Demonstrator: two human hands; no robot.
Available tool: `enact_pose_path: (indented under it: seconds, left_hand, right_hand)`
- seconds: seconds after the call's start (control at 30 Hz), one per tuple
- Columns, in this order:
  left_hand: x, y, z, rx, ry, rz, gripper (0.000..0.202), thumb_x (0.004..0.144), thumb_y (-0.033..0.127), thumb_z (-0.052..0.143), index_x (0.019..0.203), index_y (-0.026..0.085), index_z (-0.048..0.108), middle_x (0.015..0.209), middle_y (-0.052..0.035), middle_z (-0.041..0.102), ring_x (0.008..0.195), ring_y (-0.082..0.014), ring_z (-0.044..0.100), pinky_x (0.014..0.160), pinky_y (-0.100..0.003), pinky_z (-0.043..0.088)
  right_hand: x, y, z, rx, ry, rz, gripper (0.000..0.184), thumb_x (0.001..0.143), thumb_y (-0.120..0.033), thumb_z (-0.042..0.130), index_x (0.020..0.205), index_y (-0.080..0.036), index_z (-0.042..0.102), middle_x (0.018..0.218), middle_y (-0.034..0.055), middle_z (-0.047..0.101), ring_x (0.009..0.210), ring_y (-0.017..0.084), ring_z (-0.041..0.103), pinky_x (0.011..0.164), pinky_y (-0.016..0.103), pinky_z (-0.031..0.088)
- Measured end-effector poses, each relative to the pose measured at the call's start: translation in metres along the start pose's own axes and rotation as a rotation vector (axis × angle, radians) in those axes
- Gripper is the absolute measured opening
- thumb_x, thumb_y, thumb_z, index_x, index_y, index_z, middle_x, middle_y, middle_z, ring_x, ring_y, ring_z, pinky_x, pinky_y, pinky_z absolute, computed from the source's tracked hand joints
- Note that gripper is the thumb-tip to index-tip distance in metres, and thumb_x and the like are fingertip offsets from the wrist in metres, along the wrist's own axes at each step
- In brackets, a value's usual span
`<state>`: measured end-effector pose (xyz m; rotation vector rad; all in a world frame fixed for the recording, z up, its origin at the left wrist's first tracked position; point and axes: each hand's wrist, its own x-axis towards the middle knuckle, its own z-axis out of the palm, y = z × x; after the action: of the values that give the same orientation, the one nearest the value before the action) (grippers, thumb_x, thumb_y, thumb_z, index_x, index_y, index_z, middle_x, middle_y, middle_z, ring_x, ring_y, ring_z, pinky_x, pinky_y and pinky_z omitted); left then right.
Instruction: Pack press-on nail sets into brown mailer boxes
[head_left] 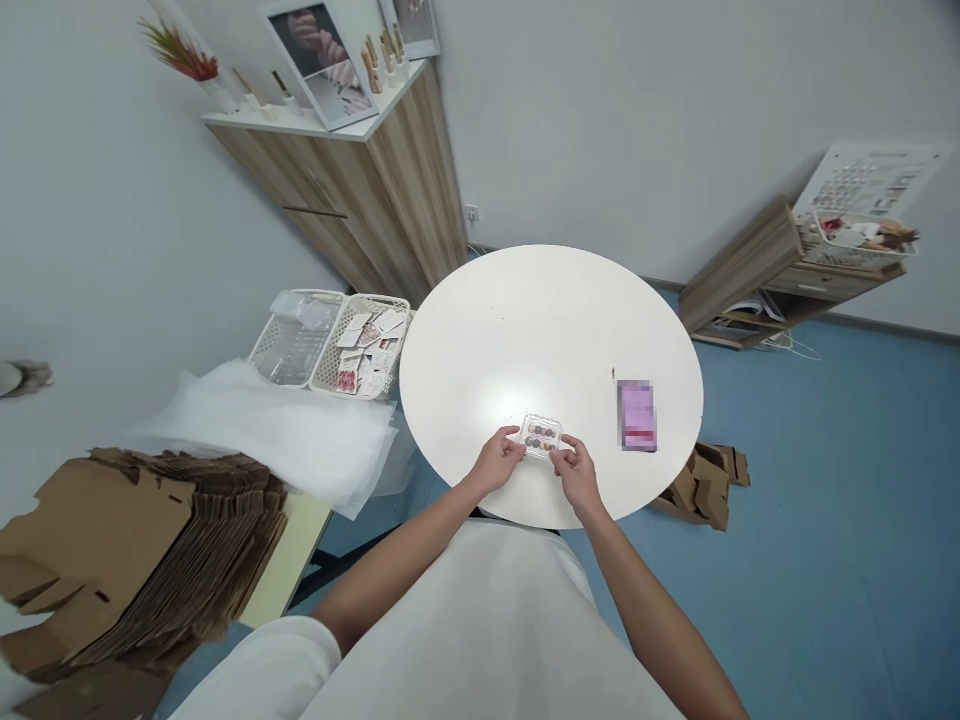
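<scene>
White shirt (510, 620) nearest, just below the hands. Case (541, 424) held between both: left side gripped by left hand (499, 460), right side and near right corner by right hand (576, 472). Neither hand free. Case is clear, small coloured pieces (534, 442) seen inside in rows; located over the near part of the table (540, 310). Whether it is rested on the top or lifted can't be told; lid fastening too small to make out.

For good handling, case best kept level and gripped by the edges, with light, even pressure from both sides; clear shell would probably flex if squeezed. Fingertips best kept off the middle so the pieces stay visible. If tilted, any loose piece could slide. Best held low, so a slip does little harm.

Purple box (637, 408), blurred, on the table right of the hands, well apart. Basket (349, 394) with cards (367, 345), left of the hands, past the table edge. Flat cardboard (112, 540) stacked farther left, toward the body.
</scene>
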<state>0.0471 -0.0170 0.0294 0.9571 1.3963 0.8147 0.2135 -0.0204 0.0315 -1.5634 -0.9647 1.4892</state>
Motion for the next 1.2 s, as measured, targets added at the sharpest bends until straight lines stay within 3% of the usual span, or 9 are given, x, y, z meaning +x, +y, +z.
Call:
enact_pose_path:
  seconds: [0.13,0.3,0.47,0.73,0.87,1.0,1.2]
  left_hand:
    - [-0.008,-0.003,-0.012,0.033,0.170,0.034,0.043,0.072,0.035,0.058,0.112,0.021,0.049,0.107,-0.0088,0.052,0.085,-0.0153,0.054,0.074,-0.028,0.044]
    - [-0.018,-0.013,-0.030,0.011,0.201,0.031,0.040,0.073,0.031,0.056,0.111,0.020,0.051,0.107,-0.0083,0.052,0.087,-0.0160,0.052,0.073,-0.029,0.045]
    - [-0.016,-0.022,-0.056,0.006,0.263,0.032,0.046,0.073,0.032,0.056,0.116,0.022,0.047,0.111,-0.0083,0.046,0.092,-0.0181,0.049,0.072,-0.029,0.045]
    - [0.021,-0.028,-0.144,0.029,0.343,-0.017,0.050,0.071,0.034,0.057,0.118,0.024,0.043,0.112,-0.0087,0.040,0.099,-0.0203,0.043,0.075,-0.029,0.041]
    - [0.047,-0.029,-0.181,-0.032,0.324,-0.051,0.051,0.070,0.035,0.057,0.118,0.024,0.043,0.110,-0.0076,0.040,0.098,-0.0191,0.043,0.081,-0.029,0.039]
    - [0.070,-0.028,-0.203,-0.034,0.302,-0.101,0.060,0.068,0.036,0.059,0.123,0.022,0.038,0.116,-0.0091,0.036,0.102,-0.0206,0.042,0.088,-0.031,0.036]
    - [0.090,-0.031,-0.215,-0.059,0.262,-0.102,0.066,0.069,0.035,0.059,0.127,0.023,0.030,0.124,-0.0106,0.030,0.108,-0.0221,0.040,0.093,-0.033,0.032]
  right_hand:
    - [0.008,0.001,0.009,-0.043,-0.049,0.011,0.055,0.067,-0.047,0.054,0.115,-0.024,0.040,0.063,-0.0035,0.054,0.056,0.013,0.048,0.057,0.027,0.039]
    - [0.018,0.000,0.035,-0.105,-0.166,0.001,0.049,0.071,-0.045,0.051,0.113,-0.024,0.041,0.064,-0.0037,0.052,0.058,0.014,0.051,0.061,0.029,0.041]
    - [0.029,0.004,0.082,-0.159,-0.192,0.042,0.049,0.071,-0.046,0.050,0.115,-0.026,0.039,0.078,-0.0002,0.057,0.067,0.016,0.058,0.067,0.032,0.043]
    - [0.071,0.003,0.187,-0.244,-0.156,-0.002,0.052,0.069,-0.039,0.051,0.117,-0.026,0.040,0.103,0.0053,0.054,0.080,0.018,0.055,0.074,0.034,0.043]
    - [0.098,0.002,0.230,-0.302,-0.068,-0.026,0.050,0.065,-0.035,0.053,0.113,-0.022,0.046,0.097,0.0059,0.053,0.080,0.018,0.052,0.072,0.032,0.043]
    - [0.119,0.002,0.255,-0.369,-0.029,0.016,0.051,0.064,-0.034,0.052,0.113,-0.021,0.047,0.092,0.0042,0.054,0.073,0.017,0.052,0.071,0.032,0.044]
    - [0.138,0.000,0.273,-0.415,0.037,0.040,0.050,0.064,-0.033,0.052,0.113,-0.022,0.047,0.092,0.0036,0.054,0.069,0.015,0.052,0.070,0.032,0.044]
